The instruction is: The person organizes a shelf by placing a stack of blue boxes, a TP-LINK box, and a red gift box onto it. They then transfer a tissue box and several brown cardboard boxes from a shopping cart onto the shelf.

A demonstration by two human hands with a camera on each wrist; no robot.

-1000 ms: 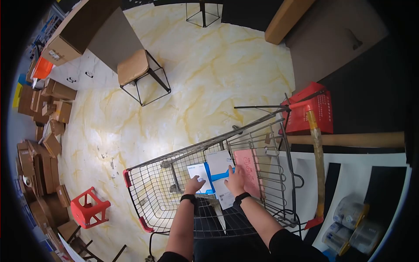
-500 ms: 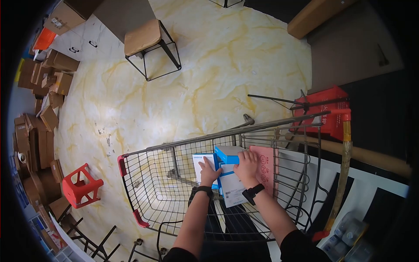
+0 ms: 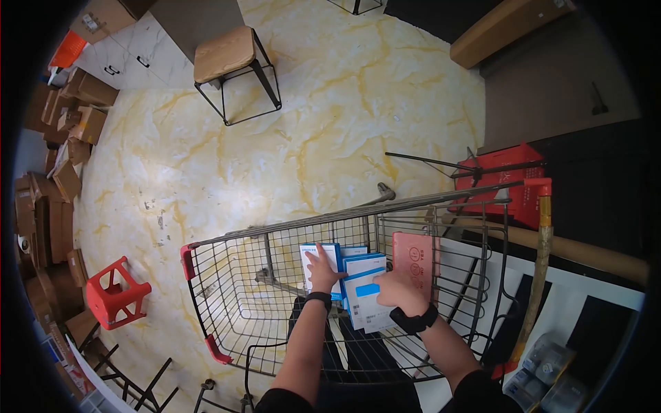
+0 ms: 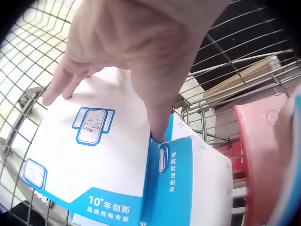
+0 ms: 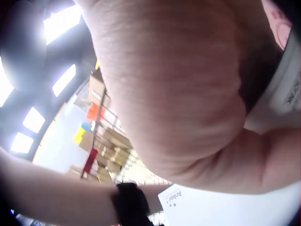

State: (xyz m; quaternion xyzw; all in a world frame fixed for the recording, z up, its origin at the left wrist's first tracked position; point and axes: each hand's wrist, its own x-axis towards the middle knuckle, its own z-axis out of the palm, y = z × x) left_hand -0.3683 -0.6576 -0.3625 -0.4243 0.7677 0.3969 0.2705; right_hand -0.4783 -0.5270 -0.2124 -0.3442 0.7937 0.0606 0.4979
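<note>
A white box with blue edges (image 3: pixel 310 256) lies inside a wire shopping cart (image 3: pixel 234 237). My left hand (image 3: pixel 321 274) spans it from above, fingers over one edge and thumb down the opposite side in the left wrist view. Beside it sit more white-and-blue boxes (image 4: pixel 211 174). My right hand (image 3: pixel 405 294) grips a white box with a blue patch (image 3: pixel 374 311) over that stack, its fingertips largely hidden in the head view. White cardboard marked Anker (image 5: pixel 230 207) shows below that hand in the right wrist view. A pink box (image 3: pixel 417 261) stands right of the stack.
The cart's handle (image 3: pixel 535 275) is at right, with a red bag (image 3: pixel 506 172) behind it. Clear plastic jars (image 3: pixel 547 365) are at lower right. A red stool (image 3: pixel 117 296), a wooden-topped stool (image 3: pixel 224 58) and piled cartons (image 3: pixel 51 213) stand around the floor.
The right hand has brought its box down and toward me, over the stacked boxes, and the box has turned. The left hand stays on its box. The head view has shifted since one second ago.
</note>
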